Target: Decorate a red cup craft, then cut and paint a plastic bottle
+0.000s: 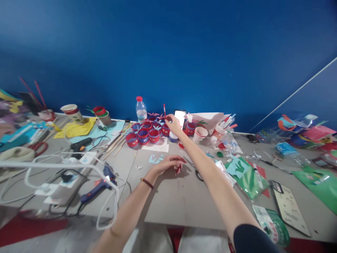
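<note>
My right hand reaches to the back of the table, its fingers pinched on a thin red stick that stands upright. Whether the stick is a pen or a brush I cannot make out. Just below and around that hand stand several red and blue paper rings with eyes. Nearer to me, my left hand hovers low or rests on the table, loosely bent with fingers apart and nothing visible in it. Light blue paper cutouts lie beside its fingers. A white phone screen is propped behind my right hand.
A glue gun, a white power strip and looping cables fill the left side. A plastic bottle and a paper cup stand at the back. A phone and green packets lie right.
</note>
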